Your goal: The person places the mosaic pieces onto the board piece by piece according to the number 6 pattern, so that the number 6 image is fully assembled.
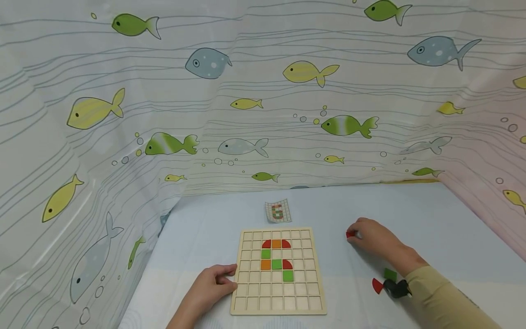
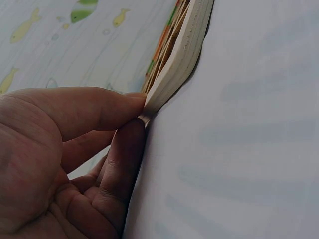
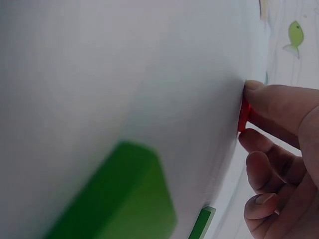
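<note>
The left hand (image 1: 211,285) holds the left edge of a square wooden grid board (image 1: 255,301) lying on the table. In the left wrist view the thumb and a finger of the left hand (image 2: 89,144) meet at the board's edge (image 2: 182,55). Red quarter-round, orange and green square tiles form a curved pattern in the board's upper cells, among them an orange tile (image 1: 276,244) and a green tile (image 1: 288,276). Right of the board, the right hand (image 1: 371,237) pinches a red tile (image 3: 243,114) between thumb and finger, close to the table; its shape is mostly hidden.
Behind the board lies a small pattern card (image 1: 278,211) showing a similar tile figure. Near the right sleeve are a green tile (image 1: 390,274), a red quarter-round tile (image 1: 376,286) and a black object (image 1: 396,289). A fish-print curtain (image 1: 246,123) stands around the table.
</note>
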Demonstrator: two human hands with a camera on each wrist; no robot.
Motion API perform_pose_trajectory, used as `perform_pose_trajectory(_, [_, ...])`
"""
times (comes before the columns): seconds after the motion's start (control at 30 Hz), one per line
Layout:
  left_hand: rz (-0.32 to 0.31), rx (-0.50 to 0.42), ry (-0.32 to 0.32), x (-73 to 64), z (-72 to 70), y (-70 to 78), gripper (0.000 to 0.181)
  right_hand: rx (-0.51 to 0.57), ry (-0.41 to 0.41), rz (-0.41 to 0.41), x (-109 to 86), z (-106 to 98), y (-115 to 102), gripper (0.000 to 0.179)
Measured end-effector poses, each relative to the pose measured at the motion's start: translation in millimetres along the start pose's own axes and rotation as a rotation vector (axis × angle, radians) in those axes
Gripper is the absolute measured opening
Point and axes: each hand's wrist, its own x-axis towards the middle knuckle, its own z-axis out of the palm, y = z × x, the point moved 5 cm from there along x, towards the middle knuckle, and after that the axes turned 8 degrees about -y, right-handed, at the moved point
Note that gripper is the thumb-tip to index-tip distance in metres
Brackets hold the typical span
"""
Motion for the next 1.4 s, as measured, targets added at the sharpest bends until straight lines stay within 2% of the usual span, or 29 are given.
perform_pose_trajectory(0.13, [0.002, 0.002, 0.000, -0.1, 0.2, 0.9, 0.055, -0.007, -0.019, 0.002, 1.1, 1, 1, 0.008])
perform_pose_trajectory(0.3, [0.004, 0.004, 0.000, -0.3, 0.4, 1.8, 0.055, 0.020, -0.048, 0.036, 2.3, 6, 3, 0.011])
perform_pose_trajectory(0.67, [-0.005, 0.000, -0.003, 0.0, 0.3, 1.0, 0.056, 0.060, -0.037, 0.046, -2.0, 6, -3, 0.012])
perform_pose_trajectory(0.97, [-0.007, 0.002, 0.006, -0.1, 0.0, 0.8, 0.056, 0.065, -0.005, -0.052, -10.4, 0, -36, 0.011])
perform_pose_trajectory(1.4, [-0.008, 0.001, 0.011, 1.0, 0.4, -0.5, 0.056, 0.048, -0.006, -0.197, -13.2, 15, -88, 0.012])
